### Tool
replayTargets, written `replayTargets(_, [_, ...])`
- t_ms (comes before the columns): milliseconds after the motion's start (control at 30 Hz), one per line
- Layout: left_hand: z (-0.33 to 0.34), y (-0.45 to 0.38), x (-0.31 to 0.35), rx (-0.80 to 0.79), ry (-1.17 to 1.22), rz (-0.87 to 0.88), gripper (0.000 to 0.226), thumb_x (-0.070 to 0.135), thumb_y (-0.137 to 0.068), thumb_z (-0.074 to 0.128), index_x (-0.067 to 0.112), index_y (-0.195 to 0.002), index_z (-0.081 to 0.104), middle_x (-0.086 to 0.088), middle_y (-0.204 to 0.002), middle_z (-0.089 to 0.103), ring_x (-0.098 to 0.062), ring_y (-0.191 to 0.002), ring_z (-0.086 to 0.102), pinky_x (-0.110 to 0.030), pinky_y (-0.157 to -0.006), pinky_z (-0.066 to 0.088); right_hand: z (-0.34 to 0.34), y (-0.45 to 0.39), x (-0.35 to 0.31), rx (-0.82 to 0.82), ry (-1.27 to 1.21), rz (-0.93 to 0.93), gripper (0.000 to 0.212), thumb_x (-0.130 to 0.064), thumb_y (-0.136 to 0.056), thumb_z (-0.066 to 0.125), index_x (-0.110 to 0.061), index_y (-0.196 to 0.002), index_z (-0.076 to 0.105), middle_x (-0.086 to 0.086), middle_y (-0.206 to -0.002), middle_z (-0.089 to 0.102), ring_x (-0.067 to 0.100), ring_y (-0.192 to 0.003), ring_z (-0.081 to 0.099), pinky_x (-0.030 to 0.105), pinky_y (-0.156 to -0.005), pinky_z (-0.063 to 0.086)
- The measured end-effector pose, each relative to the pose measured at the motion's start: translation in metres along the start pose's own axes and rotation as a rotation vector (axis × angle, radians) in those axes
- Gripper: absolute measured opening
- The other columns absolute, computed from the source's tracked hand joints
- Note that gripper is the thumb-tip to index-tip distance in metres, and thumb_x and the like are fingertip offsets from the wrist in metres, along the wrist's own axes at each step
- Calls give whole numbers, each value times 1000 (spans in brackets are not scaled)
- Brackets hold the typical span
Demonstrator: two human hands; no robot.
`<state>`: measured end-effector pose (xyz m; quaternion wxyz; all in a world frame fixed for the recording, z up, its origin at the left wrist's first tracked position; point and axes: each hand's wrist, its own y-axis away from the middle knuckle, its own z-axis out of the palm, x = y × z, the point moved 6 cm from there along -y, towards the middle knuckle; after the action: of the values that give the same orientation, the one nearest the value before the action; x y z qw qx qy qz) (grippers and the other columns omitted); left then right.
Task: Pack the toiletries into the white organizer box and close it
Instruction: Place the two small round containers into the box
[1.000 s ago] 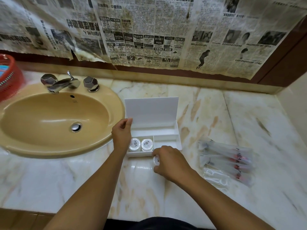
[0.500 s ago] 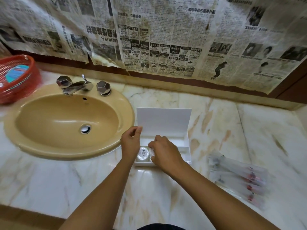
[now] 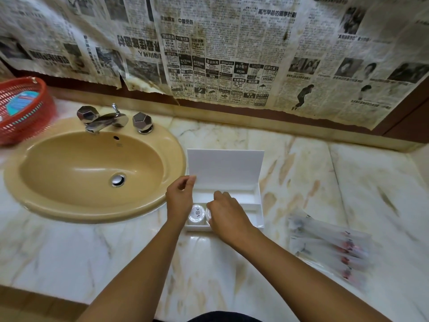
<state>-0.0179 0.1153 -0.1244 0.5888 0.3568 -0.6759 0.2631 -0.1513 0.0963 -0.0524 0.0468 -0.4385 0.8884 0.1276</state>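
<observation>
Beside the sink (image 3: pixel 69 205), mid-counter, your white organizer box (image 3: pixel 256 205) sits with its lid (image 3: pixel 225 168) standing up. Your left hand (image 3: pixel 180 201) pinches the box's left edge; your right hand (image 3: pixel 228 217) curls over a small round jar (image 3: pixel 208 214) in the front-left compartment, beside another jar (image 3: pixel 196 213). Wrapped toiletries (image 3: pixel 329 247) lie toward the counter's right edge.

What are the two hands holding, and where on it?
The left hand pinches the left edge of the white box. The right hand covers a small round jar; its grip is hidden.
</observation>
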Motion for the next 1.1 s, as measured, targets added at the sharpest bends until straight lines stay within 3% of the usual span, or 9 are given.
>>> replayTargets(233, [0, 0, 0, -1, 2, -8, 14, 18, -95, 64, 11, -83, 69, 5, -72, 63, 5, -60, 53, -6, -63, 41, 1, 5, -2, -48, 62, -16, 16, 4, -83, 51, -11, -81, 51, 11, -114, 44, 30, -102, 43, 34, -69, 24])
replayTargets(400, [0, 0, 0, -6, -2, 3, 16, 18, -95, 63, 11, -83, 69, 5, -69, 62, 5, -59, 52, -7, -63, 40, 3, 4, -8, -80, 80, -14, 18, 4, -83, 52, -4, -96, 60, 15, -119, 41, 31, -108, 41, 33, -72, 26])
replayTargets(533, [0, 0, 2, -7, -2, 8, 17, 18, -95, 64, 11, -81, 68, 7, -66, 60, 4, -58, 51, -7, -62, 40, 2, 4, -4, -26, -22, -1, 10, 2, -85, 52, -7, -84, 52, 12, -110, 41, 30, -100, 44, 31, -69, 27])
replayTargets(667, [0, 1, 1, -14, 6, 2, 17, 19, -96, 63, 12, -81, 69, 6, -68, 61, 3, -59, 51, -7, -62, 41, 2, 1, 0, 72, -168, 26, 16, 0, -85, 57, -6, -100, 57, 7, -104, 40, 26, -93, 46, 35, -70, 44])
replayTargets(733, [0, 1, 1, -14, 5, 1, 17, 19, -95, 63, 12, -82, 69, 6, -68, 62, 3, -59, 51, -7, -63, 41, 6, 1, 1, 76, -172, 30, 13, 1, -83, 58, -6, -95, 58, 7, -101, 45, 25, -92, 47, 38, -72, 48])
replayTargets(933, [1, 1, 3, -13, 3, 15, 18, 17, -96, 63, 11, -80, 68, 8, -66, 58, 4, -58, 49, -7, -62, 39, 3, 3, 5, 108, -21, 14, 9, -13, -86, 61, -17, -86, 69, 2, -93, 60, 24, -97, 50, 33, -88, 34])
replayTargets(1100, [1, 1, 3, -8, -3, 15, 16, 17, -96, 63, 11, -81, 68, 7, -66, 57, 4, -56, 48, -7, -61, 39, 1, 5, 8, 88, 33, 74, 11, -11, -82, 61, -20, -80, 67, -2, -82, 51, 24, -99, 47, 35, -80, 27])
